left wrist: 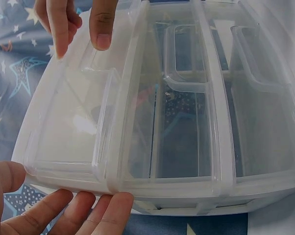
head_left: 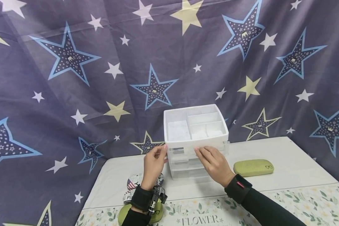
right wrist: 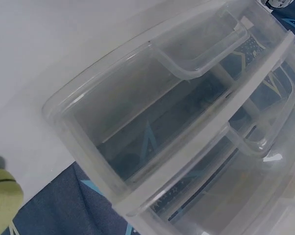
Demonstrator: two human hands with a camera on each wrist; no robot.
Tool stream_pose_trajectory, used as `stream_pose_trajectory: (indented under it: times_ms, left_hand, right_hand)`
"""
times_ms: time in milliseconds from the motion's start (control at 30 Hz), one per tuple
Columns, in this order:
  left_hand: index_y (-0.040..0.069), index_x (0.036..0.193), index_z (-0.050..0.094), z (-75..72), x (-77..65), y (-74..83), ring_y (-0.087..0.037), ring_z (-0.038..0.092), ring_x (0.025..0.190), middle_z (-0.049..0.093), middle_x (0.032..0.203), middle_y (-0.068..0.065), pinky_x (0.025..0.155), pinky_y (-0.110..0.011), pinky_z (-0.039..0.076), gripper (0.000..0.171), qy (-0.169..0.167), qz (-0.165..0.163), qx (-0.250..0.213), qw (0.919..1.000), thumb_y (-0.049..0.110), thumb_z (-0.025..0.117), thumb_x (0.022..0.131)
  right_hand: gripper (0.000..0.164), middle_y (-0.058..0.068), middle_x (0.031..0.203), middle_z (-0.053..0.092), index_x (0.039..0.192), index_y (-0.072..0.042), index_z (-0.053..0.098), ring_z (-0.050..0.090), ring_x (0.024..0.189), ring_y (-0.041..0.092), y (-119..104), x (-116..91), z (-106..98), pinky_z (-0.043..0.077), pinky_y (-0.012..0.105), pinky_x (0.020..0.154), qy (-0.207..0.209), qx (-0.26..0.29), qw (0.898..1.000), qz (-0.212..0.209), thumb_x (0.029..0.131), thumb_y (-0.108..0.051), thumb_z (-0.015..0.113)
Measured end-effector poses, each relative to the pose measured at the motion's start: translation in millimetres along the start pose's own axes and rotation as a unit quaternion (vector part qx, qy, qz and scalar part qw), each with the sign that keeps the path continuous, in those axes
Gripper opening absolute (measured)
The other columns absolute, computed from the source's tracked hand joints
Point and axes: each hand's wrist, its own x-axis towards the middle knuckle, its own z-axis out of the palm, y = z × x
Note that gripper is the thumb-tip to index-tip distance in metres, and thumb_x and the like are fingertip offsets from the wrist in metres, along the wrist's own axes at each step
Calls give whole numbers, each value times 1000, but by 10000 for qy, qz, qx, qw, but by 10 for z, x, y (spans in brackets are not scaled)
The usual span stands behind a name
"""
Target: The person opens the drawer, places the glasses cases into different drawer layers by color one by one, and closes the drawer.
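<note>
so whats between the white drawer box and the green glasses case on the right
A narrow, bare strip of white table surface separates the drawer box from that green case, as the head view shows.

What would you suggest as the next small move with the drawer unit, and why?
I'd probably have the right hand ease the top drawer outward: that hand is at the front, and the left hand, touching the side of the drawer unit, could brace it.

Head cam looks forward and down, drawer unit (head_left: 196, 143) at mid-range. Wrist cams sit close, sharing its drawer fronts (left wrist: 182, 132), left sideways, right askew. Head and right share green case (head_left: 253, 167).
</note>
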Motion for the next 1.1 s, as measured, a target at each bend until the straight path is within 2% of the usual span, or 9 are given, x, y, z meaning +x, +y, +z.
stream_pose_trajectory:
  times_ms: [233, 800, 1100]
  left_hand:
    - [4, 117, 73, 1, -3, 2, -28, 74, 94, 73, 105, -15, 75, -29, 64, 45, -12, 26, -18, 10000, 45, 63, 102]
    - [4, 117, 73, 0, -13, -6, -31, 74, 95, 73, 106, -17, 77, -33, 64, 45, -28, -58, -83, 9999, 45, 63, 102]
    - [3, 117, 73, -8, -9, 1, -31, 74, 94, 73, 105, -17, 77, -33, 65, 45, -27, -41, -94, 9999, 45, 63, 102]
  right_hand:
    - [28, 19, 105, 71, 117, 8, 73, 65, 93, 33, 11, -1, 67, 58, 40, 81, -9, -30, 9999, 129, 107, -2, 49]
    - [27, 19, 104, 71, 117, 7, 72, 65, 91, 34, 20, 6, 106, 58, 39, 78, 84, -110, 9998, 126, 106, 0, 48]
    - [27, 18, 102, 70, 114, 6, 71, 66, 90, 32, -65, -97, 89, 58, 39, 76, 5, 18, 9998, 186, 108, -6, 48]
